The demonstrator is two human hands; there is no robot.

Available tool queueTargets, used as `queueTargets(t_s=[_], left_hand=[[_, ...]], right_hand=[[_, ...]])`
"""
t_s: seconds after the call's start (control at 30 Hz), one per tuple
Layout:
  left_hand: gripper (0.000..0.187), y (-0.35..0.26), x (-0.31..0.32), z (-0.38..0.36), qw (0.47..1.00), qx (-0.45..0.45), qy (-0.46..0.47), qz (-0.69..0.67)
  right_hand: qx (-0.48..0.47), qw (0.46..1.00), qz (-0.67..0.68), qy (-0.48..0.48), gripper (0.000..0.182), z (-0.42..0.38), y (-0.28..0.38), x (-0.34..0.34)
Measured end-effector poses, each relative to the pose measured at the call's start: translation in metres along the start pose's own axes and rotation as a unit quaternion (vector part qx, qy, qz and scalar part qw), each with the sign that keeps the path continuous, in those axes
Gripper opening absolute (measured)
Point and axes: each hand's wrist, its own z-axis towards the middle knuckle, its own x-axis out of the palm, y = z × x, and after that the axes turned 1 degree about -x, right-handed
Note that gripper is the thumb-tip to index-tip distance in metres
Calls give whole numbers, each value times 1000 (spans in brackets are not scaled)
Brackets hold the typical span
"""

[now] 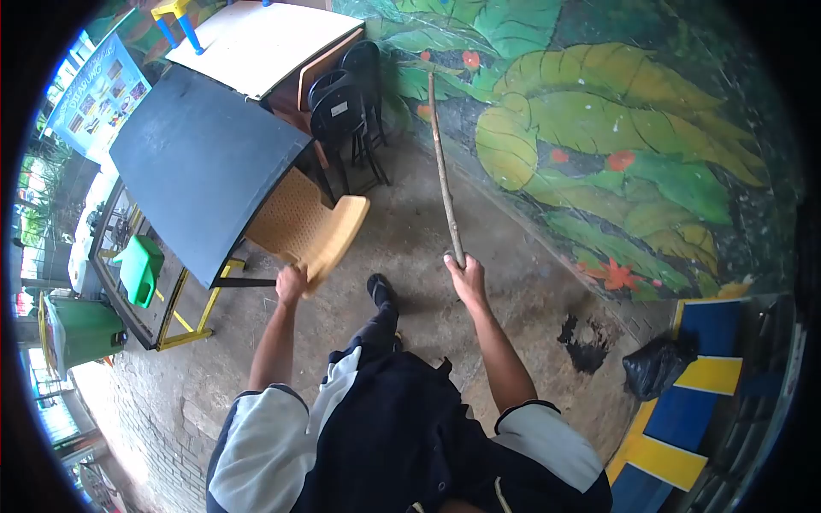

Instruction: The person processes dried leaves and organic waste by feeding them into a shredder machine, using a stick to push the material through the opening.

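Gripping the tan chair [340, 232], partly under the black desk [205, 162], with the left hand [292, 283], and holding 1 long stick [442, 162] in the right hand [464, 277], pointed toward the painted wall [599, 128]. Apparently at the step of handling the chair; for the next move, probably needing a firm left grip and a stick clear of the wall.
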Motion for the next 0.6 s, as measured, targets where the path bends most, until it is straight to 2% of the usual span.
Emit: queueTargets(t_s=[0.03,0.1,0.13,0.2,0.23,0.3,0.37,0.4,0.5,0.6], left_hand=[[49,-6,16,1,997,-43,15,60],[48,-29,51,-16,986,-125,-86,68],[48,-28,63,-17,986,-134,-76,68],[52,-39,83,-5,950,-308,17,-45],[52,-41,91,-5,946,-319,19,-51],[66,-34,102,-20,930,-333,122,-95],[70,-16,139,-31,926,-338,154,-64],[71,-26,141,-45,911,-386,110,-94],[73,-62,135,-73,890,-426,85,-138],[75,-96,143,-86,882,-446,52,-144]], right_hand=[[13,1000,1,2,42,18,0,13],[7,1000,-12,-1,40,57,-42,50],[35,999,4,29,40,67,-29,52],[60,996,7,58,41,97,-16,62],[70,995,10,74,41,109,-13,67],[71,992,-6,100,44,125,-9,74],[58,988,-22,138,43,149,-4,79],[50,987,-25,150,43,167,-7,85],[19,985,-15,172,41,196,-25,89],[-11,979,-78,189,39,242,-62,80]])
